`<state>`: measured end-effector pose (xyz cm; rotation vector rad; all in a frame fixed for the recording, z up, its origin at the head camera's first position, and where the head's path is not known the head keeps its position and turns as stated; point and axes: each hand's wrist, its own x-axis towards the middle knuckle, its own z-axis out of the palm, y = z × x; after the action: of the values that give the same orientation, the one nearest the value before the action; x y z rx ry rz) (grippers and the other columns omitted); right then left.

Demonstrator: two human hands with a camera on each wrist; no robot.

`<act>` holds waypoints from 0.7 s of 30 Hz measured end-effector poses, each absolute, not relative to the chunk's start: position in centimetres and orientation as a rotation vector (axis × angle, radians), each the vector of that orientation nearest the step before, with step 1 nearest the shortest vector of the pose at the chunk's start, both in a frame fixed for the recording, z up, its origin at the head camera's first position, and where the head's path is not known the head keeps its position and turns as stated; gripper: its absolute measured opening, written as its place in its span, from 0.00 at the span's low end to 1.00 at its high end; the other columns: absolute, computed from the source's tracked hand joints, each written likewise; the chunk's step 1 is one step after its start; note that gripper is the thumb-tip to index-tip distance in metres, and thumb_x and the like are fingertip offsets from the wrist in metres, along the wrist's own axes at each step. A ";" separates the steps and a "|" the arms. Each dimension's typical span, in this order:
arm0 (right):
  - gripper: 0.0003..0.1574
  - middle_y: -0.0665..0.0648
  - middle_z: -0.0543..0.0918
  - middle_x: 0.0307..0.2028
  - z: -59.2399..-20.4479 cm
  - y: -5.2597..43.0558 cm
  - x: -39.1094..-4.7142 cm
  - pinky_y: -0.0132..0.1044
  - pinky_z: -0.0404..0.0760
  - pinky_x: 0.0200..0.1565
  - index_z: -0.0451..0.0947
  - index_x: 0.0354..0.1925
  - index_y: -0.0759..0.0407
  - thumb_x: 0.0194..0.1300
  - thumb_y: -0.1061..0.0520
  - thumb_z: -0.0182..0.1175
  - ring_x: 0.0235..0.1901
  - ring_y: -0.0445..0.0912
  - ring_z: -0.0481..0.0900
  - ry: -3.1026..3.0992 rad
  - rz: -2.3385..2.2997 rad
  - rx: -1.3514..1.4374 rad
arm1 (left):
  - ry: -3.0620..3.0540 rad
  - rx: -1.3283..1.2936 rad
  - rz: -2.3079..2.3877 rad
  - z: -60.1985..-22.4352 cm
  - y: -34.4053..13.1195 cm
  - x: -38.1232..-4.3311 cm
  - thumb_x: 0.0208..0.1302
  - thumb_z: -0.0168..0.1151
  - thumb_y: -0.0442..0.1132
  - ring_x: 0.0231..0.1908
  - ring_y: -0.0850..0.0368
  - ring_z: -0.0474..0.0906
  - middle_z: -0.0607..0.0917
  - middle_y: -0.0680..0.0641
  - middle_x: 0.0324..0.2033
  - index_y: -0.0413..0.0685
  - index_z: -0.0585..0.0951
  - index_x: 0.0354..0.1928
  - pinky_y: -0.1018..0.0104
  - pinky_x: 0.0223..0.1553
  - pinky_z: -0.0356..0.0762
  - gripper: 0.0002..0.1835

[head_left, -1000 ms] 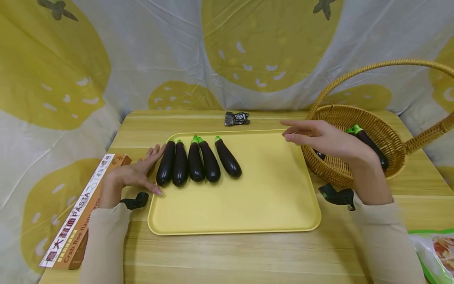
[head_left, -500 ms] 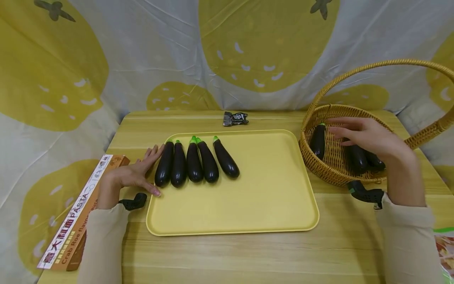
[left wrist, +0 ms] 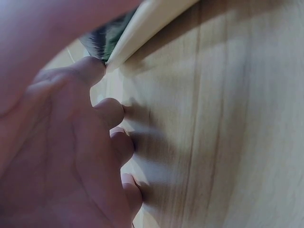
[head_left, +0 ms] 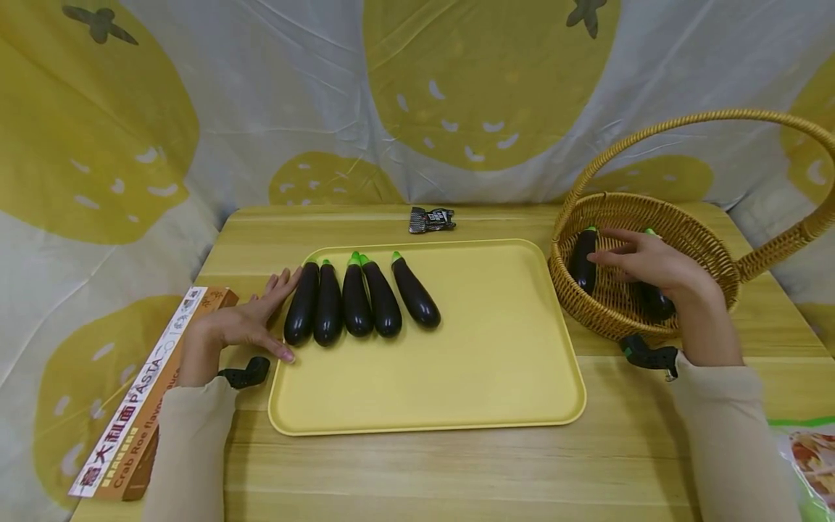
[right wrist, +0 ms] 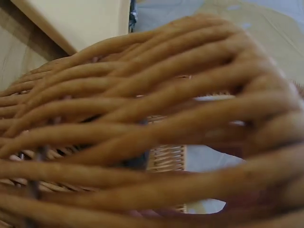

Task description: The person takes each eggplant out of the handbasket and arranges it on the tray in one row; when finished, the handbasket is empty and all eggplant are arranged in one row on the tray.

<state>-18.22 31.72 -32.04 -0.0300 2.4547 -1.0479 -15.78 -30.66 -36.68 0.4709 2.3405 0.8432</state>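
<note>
The yellow tray (head_left: 476, 377) lies on the wooden counter (head_left: 391, 478), and five eggplants (head_left: 358, 301) rest side by side on its left half, green ends toward its far edge. At the tray's left edge the left hand (head_left: 244, 325) rests with fingers spread and released, its thumb on the rim, its index finger next to the outermost eggplant. Just right of the tray stands a wicker basket (head_left: 590, 315). Inside it, the right hand (head_left: 655, 267) has its fingers loosely extended and released over the eggplant nearest the tray (head_left: 583, 272); whether they touch it I cannot tell. Another eggplant (head_left: 655, 303), farther from the tray, is partly hidden beneath that hand. A pasta box (head_left: 140, 395) lies left of the tray, a small dark packet (head_left: 432, 220) beyond its far edge.
</note>
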 end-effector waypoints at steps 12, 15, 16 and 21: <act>0.53 0.82 0.61 0.73 -33.0 30.8 -18.4 0.33 0.85 0.47 0.35 0.83 0.62 0.80 0.45 0.54 0.42 0.38 0.87 2.436 -1.087 -0.010 | 2.327 0.474 0.870 -36.7 -30.8 -15.7 0.43 0.87 0.46 0.76 0.29 0.10 0.19 0.33 0.79 0.54 0.27 0.83 0.18 0.69 0.22 0.82; 0.54 0.83 0.60 0.73 -33.2 30.7 -18.4 0.32 0.85 0.47 0.34 0.83 0.63 0.80 0.45 0.54 0.40 0.36 0.86 2.435 -1.084 -0.004 | 2.321 0.471 0.880 -36.7 -30.8 -15.7 0.44 0.87 0.46 0.76 0.30 0.10 0.19 0.34 0.79 0.55 0.27 0.83 0.18 0.69 0.21 0.82; 0.54 0.83 0.60 0.73 -33.2 30.7 -18.4 0.32 0.85 0.46 0.34 0.83 0.63 0.80 0.45 0.54 0.39 0.35 0.86 2.438 -1.077 -0.001 | 2.320 0.474 0.883 -36.7 -30.8 -15.7 0.44 0.87 0.45 0.76 0.30 0.10 0.19 0.34 0.79 0.54 0.28 0.83 0.18 0.69 0.20 0.82; 0.54 0.82 0.62 0.73 -33.2 30.6 -18.5 0.35 0.83 0.49 0.34 0.84 0.60 0.80 0.43 0.53 0.36 0.36 0.86 2.456 -1.051 0.015 | 2.320 0.476 0.882 -36.7 -30.9 -15.8 0.44 0.87 0.46 0.76 0.29 0.10 0.19 0.33 0.79 0.54 0.27 0.83 0.18 0.69 0.20 0.82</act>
<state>-18.50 30.56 -33.22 0.0152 2.4556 -1.0514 -15.76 -30.94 -36.71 0.4763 2.3198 0.8819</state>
